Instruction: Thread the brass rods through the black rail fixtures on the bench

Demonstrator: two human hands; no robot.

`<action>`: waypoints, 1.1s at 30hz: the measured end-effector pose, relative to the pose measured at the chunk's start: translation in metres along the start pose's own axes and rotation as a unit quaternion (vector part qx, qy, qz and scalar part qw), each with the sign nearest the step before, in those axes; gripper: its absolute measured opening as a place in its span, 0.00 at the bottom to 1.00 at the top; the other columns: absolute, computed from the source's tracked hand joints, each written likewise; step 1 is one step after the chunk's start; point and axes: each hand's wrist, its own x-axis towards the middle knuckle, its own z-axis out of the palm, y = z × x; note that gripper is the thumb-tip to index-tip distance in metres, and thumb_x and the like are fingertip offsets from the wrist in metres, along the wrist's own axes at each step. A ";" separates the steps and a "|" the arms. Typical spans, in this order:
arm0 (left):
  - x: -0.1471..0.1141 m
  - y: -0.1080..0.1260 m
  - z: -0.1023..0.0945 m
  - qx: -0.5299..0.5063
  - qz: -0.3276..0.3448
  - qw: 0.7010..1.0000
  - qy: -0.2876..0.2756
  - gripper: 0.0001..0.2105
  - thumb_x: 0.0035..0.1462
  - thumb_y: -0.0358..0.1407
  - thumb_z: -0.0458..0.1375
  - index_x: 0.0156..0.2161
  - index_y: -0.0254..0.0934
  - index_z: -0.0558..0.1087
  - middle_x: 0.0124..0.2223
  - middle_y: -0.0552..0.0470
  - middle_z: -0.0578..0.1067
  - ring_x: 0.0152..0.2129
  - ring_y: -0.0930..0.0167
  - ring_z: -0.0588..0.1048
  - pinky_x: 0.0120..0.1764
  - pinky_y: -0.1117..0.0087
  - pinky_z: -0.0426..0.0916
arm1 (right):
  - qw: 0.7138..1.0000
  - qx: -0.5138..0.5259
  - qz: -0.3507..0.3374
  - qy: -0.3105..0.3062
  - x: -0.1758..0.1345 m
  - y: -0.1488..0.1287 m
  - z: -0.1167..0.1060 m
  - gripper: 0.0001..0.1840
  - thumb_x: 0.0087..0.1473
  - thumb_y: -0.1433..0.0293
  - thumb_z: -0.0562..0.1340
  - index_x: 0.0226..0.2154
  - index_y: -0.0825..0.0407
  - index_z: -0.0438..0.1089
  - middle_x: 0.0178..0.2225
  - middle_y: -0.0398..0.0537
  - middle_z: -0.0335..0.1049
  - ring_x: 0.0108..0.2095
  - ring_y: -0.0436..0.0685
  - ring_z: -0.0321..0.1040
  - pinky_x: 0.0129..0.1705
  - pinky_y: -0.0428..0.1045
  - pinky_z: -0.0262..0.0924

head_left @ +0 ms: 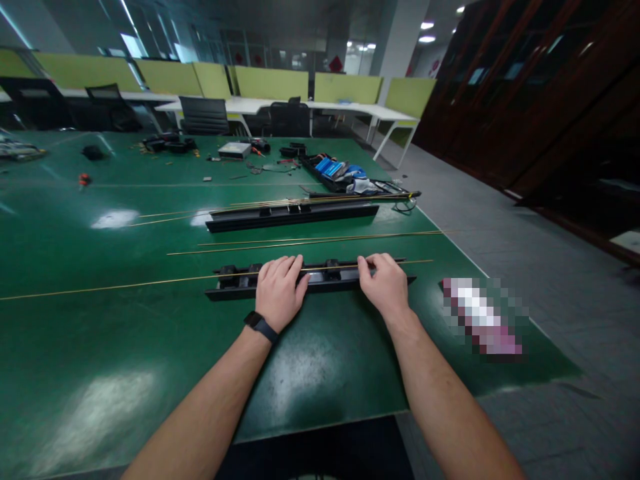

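Your left hand (277,283) lies over the black rail (327,285), fingers bent across it and thumb spread toward the right. Your right hand (384,281) is at the rail's right portion, thumb and forefinger drawn together at the brass rod (165,281); whether they grip the rod cannot be told. The rail lies on the near part of the desk (175,353), the rod running lengthwise above it and past both ends.

Caution: the rod's long left overhang has no visible hold. If it is knocked, the rod may swing or roll out of line. Uneven pressure from your hands may tip or slide the rail on the smooth surface. Forcing the rod against the dark block (333,269) may bend it. Reaching forward carelessly may scatter the loose rods (310,241) just beyond.
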 end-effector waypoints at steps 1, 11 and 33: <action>0.000 0.000 0.000 -0.001 0.000 1.000 0.000 0.20 0.69 0.42 0.52 0.62 0.38 0.71 0.56 0.42 0.78 0.56 0.57 0.73 0.59 0.52 0.62 | 1.000 0.001 -0.001 0.001 0.000 0.000 0.000 0.19 0.65 0.56 0.57 0.32 0.51 0.75 0.35 0.49 0.73 0.34 0.55 0.68 0.38 0.50 0.56; 0.001 0.001 -0.001 0.000 0.000 1.000 0.002 0.20 0.69 0.42 0.52 0.61 0.38 0.72 0.56 0.42 0.79 0.56 0.57 0.73 0.59 0.53 0.61 | 1.000 0.002 -0.010 -0.005 0.001 0.002 0.002 0.19 0.65 0.56 0.57 0.31 0.51 0.73 0.35 0.49 0.73 0.34 0.55 0.67 0.37 0.49 0.55; 0.000 0.000 0.000 0.007 -0.002 1.000 -0.001 0.21 0.69 0.43 0.52 0.61 0.37 0.71 0.56 0.42 0.78 0.56 0.57 0.73 0.60 0.53 0.61 | 1.000 -0.004 -0.002 -0.014 0.001 0.005 0.003 0.19 0.66 0.55 0.56 0.31 0.50 0.72 0.34 0.48 0.71 0.33 0.55 0.66 0.36 0.50 0.53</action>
